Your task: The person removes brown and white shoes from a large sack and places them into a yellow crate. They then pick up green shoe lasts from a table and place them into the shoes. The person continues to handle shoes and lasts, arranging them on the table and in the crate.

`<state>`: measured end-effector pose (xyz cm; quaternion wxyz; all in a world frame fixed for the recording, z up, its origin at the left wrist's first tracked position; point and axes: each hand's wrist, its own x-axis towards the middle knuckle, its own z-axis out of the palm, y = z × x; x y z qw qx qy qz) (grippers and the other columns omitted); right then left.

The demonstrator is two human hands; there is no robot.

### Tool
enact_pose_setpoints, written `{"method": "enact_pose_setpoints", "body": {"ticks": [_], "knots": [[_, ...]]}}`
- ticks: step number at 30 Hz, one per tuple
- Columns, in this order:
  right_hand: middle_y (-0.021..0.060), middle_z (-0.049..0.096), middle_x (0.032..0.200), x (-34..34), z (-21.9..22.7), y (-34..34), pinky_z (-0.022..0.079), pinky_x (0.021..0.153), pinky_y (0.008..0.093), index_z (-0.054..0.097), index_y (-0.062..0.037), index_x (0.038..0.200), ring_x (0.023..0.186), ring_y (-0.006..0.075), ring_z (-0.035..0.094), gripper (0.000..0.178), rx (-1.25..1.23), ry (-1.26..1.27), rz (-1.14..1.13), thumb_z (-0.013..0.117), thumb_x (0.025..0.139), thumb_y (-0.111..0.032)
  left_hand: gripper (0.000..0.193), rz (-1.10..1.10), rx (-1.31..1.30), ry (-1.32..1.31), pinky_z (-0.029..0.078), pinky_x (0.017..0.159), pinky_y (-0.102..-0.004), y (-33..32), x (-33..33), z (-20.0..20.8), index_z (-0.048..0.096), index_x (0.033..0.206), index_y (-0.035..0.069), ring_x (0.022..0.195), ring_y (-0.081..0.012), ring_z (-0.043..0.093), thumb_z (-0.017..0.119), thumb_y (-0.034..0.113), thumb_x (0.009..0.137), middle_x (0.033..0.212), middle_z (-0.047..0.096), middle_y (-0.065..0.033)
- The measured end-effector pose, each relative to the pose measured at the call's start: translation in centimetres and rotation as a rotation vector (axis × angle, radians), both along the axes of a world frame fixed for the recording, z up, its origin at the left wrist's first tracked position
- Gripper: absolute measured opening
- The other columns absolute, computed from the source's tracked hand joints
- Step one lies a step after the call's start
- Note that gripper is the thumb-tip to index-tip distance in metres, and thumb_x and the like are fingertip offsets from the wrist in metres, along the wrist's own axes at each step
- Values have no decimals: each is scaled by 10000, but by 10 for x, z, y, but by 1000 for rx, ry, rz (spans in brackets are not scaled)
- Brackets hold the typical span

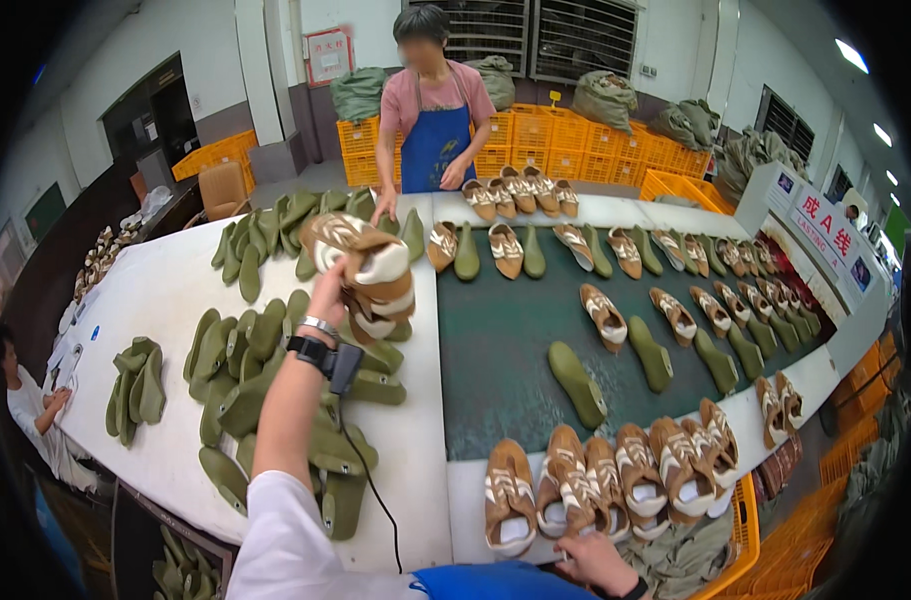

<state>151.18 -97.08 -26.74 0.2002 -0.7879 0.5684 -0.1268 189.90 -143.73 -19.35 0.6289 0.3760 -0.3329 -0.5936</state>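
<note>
Raised over the left part of the table, my left hand [327, 296] is closed around a bunch of brown-and-white shoes [350, 240]; they are stacked and slightly blurred. Below and around them lie piles of green shoe lasts [263, 335]. My right hand [597, 562] is low at the near table edge, fingers bent against the brown toe of a shoe [581, 515]. That shoe sits among a near row of similar shoes [509, 495], several with white inside showing. The right fingertips are partly hidden.
A dark green conveyor belt [495, 400] carries shoes and lasts in rows. Across the table a co-worker in a blue apron [435, 150] reaches toward lasts. Orange crates [545, 135] line the back; another crate [745, 540] stands at near right. A cable [375, 490] hangs from my left wrist.
</note>
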Motion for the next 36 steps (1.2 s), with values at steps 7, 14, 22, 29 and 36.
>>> {"method": "enact_pose_setpoints", "body": {"ticks": [7,14,22,29,36], "knots": [[155,580,725,26,29,-6,430,689,422,585,-74,900,732,330,565,245,53,18,-211,692,694,-152,243,37,213,216,492,787,-376,-150,-18,-120,601,1014,59,873,-229,598,590,239,851,977,633,-81],[158,584,766,29,31,-15,444,700,406,581,-57,907,776,326,571,206,67,-76,-339,653,722,-111,594,379,416,37,407,931,-426,-176,-3,-157,439,1261,-67,1122,-258,493,628,311,843,1291,476,-125],[133,560,661,13,53,-9,455,584,362,581,-54,827,618,309,560,175,-293,-519,-740,679,698,-118,269,-394,99,-155,470,771,-279,2,-47,-51,477,1151,96,897,-141,588,533,200,910,1014,616,-49],[91,553,707,-3,22,-7,443,606,356,575,-77,770,679,263,565,87,-366,-52,-275,617,695,-94,382,-1060,-184,-829,415,938,-301,222,-132,-57,486,1222,43,1075,-197,542,592,161,874,1160,573,-88],[88,552,901,-17,-14,18,368,918,430,603,-121,974,932,271,543,208,-186,-9,-243,579,768,-123,547,-1117,-517,-1153,370,997,-348,331,-206,-89,450,1285,34,1204,-261,472,663,215,815,1270,514,-163]]}}
